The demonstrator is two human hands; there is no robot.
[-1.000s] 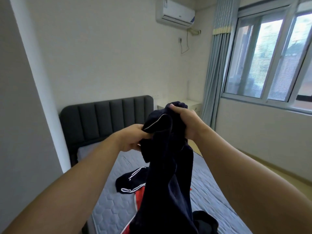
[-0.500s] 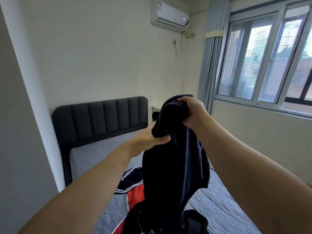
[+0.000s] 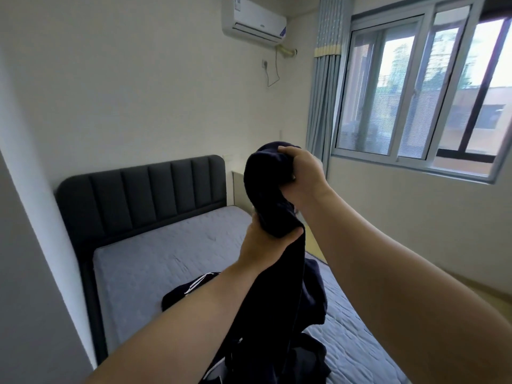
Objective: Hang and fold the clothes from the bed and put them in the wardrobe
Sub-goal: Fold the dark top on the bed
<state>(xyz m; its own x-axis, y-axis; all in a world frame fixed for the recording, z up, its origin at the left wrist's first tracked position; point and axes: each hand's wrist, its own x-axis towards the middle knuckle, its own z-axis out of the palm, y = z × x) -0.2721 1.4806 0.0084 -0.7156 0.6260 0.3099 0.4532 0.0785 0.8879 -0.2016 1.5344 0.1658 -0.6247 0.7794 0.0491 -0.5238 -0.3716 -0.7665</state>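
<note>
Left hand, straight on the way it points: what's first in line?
The dark garment that the left hand grips, bunched just above it; past that, probably the right hand, though depth is unclear.

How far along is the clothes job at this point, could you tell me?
Done: nothing visibly folded or hung; no wardrobe is in view. In hand: the left hand and right hand both grip a dark navy fabric garment, held over the grey quilted mattress. Left: a dark white-striped garment and more dark cloth lie on it.
</note>
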